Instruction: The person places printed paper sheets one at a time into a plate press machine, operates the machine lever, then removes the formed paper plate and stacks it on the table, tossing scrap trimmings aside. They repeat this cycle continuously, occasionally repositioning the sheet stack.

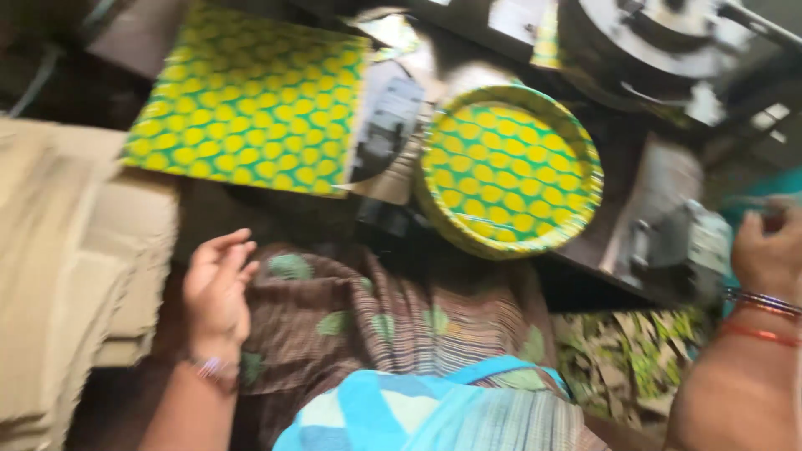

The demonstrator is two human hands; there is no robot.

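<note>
The left hand point(219, 288) hangs open and empty above the person's lap, palm turned inward and fingers loosely spread, just beside a pale stack of brown card sheets point(63, 276) at the left edge; a thin bangle circles its wrist; below it lies brown patterned cloth point(359, 317) with green blotches, and a light blue striped cloth point(418, 413) sits lower, nearest the camera. The right hand point(769, 250) is raised at the right edge, fingers curled inward near a grey metal machine part point(677, 242); the blur hides whether it grips anything, so its hold cannot be told; red and metallic bangles point(760, 313) ring that wrist. Between the two hands, further from the person, a stack of round paper plates point(510, 171) in green with yellow spots rests on the dark tabletop point(585, 250), touched by neither hand; left of it lies a flat square sheet point(251, 100) in the same spotted pattern; beyond the plates stands a heavy round metal press point(643, 38); green and brown paper scraps point(626, 363) lie heaped low on the right.
</note>
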